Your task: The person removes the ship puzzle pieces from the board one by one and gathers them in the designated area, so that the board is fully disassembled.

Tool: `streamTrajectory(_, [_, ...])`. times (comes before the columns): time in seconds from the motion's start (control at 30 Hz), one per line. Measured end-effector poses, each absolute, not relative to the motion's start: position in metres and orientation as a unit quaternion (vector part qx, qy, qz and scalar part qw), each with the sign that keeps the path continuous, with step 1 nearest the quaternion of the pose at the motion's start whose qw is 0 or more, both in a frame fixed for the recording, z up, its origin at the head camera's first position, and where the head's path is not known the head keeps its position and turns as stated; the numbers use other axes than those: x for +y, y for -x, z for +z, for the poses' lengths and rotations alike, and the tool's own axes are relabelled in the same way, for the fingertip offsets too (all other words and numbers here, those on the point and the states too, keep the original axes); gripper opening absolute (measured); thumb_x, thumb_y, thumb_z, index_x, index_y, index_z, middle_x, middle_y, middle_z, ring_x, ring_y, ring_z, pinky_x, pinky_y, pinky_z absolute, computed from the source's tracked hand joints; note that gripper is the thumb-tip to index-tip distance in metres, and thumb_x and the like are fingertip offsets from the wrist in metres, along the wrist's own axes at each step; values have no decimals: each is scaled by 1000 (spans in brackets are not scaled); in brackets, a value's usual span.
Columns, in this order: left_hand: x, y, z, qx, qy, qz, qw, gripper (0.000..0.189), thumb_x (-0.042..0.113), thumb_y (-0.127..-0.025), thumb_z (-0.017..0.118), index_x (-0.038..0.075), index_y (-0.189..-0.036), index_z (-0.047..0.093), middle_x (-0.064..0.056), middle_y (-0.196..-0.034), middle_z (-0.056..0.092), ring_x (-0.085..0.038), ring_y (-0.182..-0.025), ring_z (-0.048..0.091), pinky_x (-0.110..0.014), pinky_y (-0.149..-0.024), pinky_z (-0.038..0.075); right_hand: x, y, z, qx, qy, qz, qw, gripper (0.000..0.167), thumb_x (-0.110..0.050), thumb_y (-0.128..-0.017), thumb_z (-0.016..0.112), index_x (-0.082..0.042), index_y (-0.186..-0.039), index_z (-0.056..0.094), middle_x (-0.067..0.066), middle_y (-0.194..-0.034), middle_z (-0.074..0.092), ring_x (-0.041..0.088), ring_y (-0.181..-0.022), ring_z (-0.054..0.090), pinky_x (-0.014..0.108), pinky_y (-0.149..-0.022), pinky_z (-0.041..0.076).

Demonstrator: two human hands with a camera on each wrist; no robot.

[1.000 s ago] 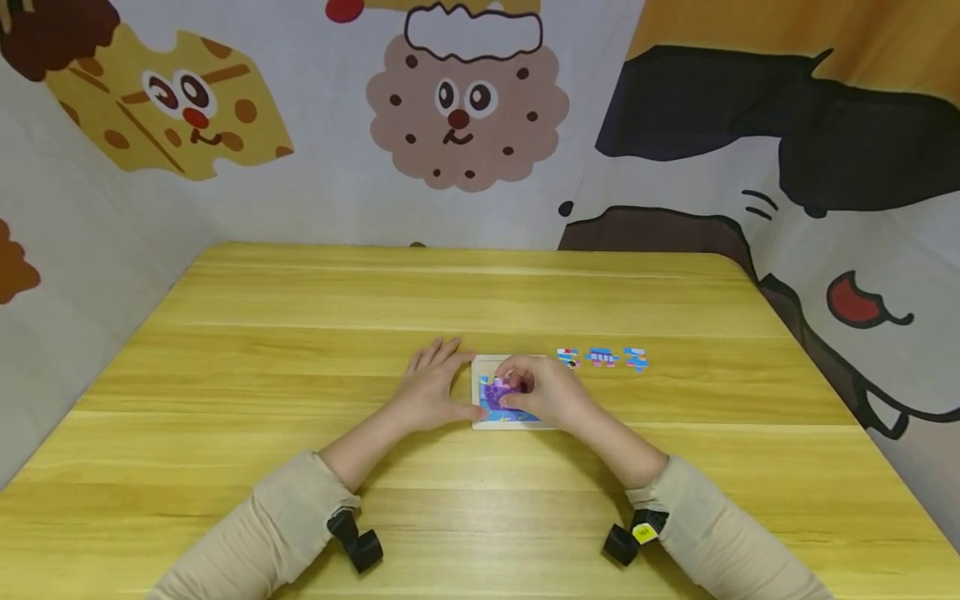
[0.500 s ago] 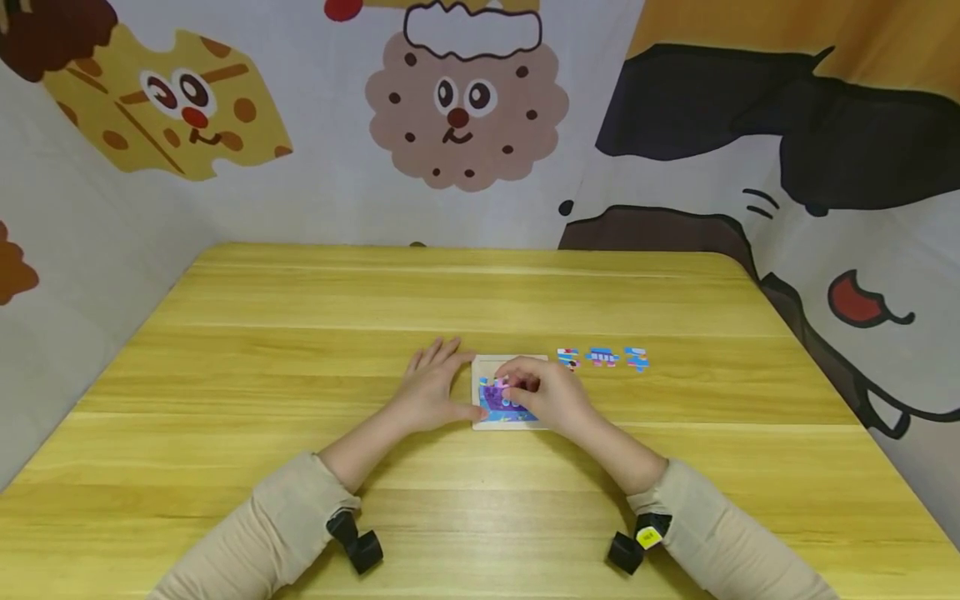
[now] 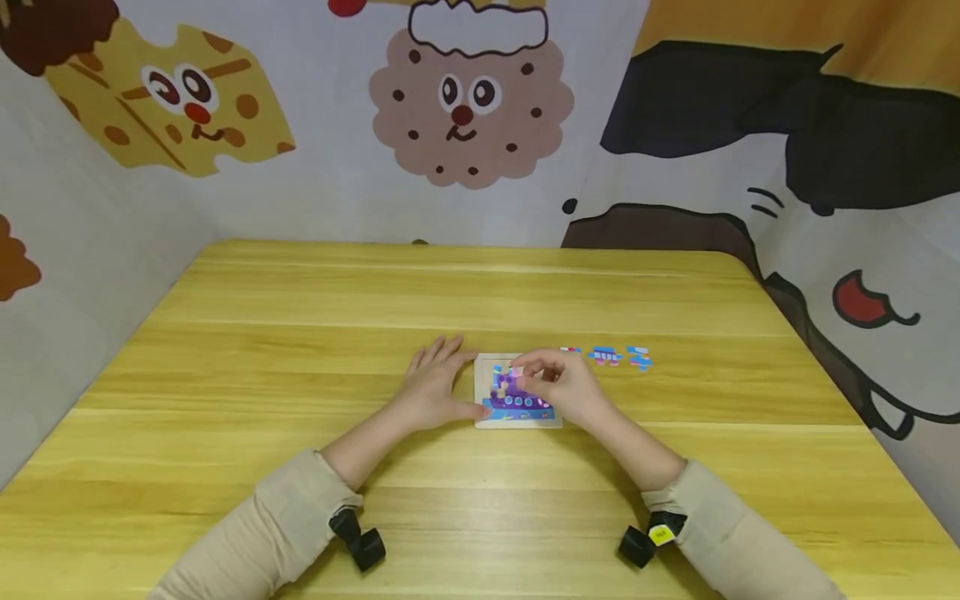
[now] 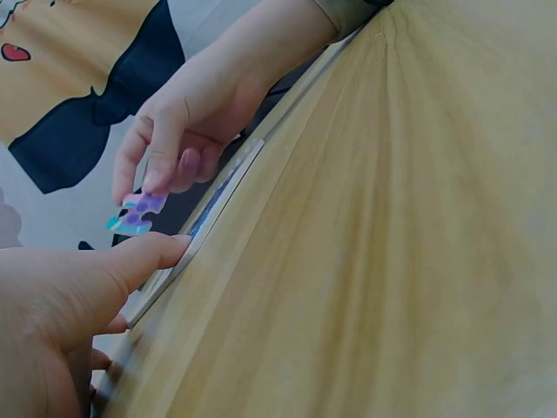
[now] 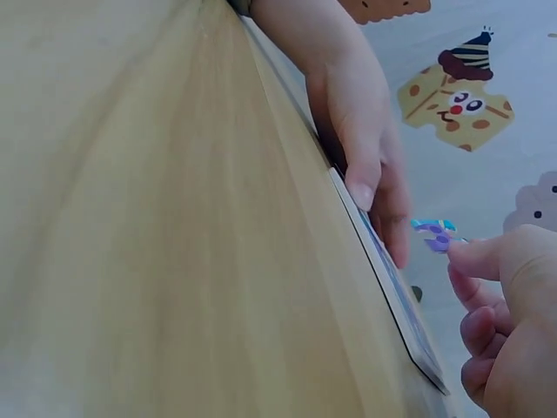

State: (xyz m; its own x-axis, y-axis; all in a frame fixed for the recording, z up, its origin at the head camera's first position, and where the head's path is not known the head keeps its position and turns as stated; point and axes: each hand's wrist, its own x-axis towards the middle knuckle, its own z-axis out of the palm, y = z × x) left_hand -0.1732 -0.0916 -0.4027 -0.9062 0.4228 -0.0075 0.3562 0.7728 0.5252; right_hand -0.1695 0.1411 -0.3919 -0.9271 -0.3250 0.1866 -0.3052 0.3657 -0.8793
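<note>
A small jigsaw puzzle board (image 3: 481,379) with a pale rim lies flat on the table, showing a purple and blue picture in its lower part. My left hand (image 3: 435,390) rests at its left side, thumb on the lower left corner and fingers stretched out along the table. Between thumb and fingertips, my right hand (image 3: 566,388) pinches a purple, pink and cyan puzzle piece (image 4: 137,212). That puzzle piece (image 5: 437,235) is raised above the board in both wrist views. In the head view, the right hand covers the board's upper right part.
Loose puzzle pieces lie in a row beyond the right hand: one partly hidden puzzle piece (image 3: 570,350), a middle puzzle piece (image 3: 604,356) and a right puzzle piece (image 3: 639,358). The wooden table (image 3: 480,508) meets a cartoon-printed curtain (image 3: 315,208) behind it.
My right hand has come up and slightly right from the board with the puzzle piece, uncovering more of the picture. The left hand stays in place.
</note>
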Motion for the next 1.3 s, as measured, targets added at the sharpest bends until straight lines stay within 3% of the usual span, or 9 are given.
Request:
streamTrajectory(0.4, [-93,171,-401,937,-211,272,62,91,52,-73,77,13,-146,39,-15,-157,16,-36,-143,5,-55,-112,0,174,167,-388,829,165,-535,-13,15,-1,-84,72,-3,-99,72,9,-82,68,11,-52,37,20,-47,30])
streamTrajectory(0.6, [-93,172,-401,937,-211,271,68,92,53,-73,76,13,-147,39,-14,-157,15,-35,-143,4,-54,-112,-1,183,155,-368,836,155,-526,-11,16,5,-84,69,7,-100,69,18,-84,68,10,-53,38,21,-48,32])
streamTrajectory(1.0, [-92,172,-401,937,-212,270,67,91,52,-73,77,13,-147,39,-14,-157,14,-35,-144,4,-53,-112,-1,226,165,-395,848,136,-512,-15,17,-7,-85,73,-1,-101,72,9,-88,71,10,-58,47,20,-48,40])
streamTrajectory(1.3, [-92,172,-401,938,-212,266,66,91,52,-74,76,13,-147,39,-14,-157,15,-35,-143,4,-53,-112,0,232,170,-399,848,155,-507,7,15,-6,-84,73,-3,-99,73,10,-97,71,15,-76,64,24,-62,53])
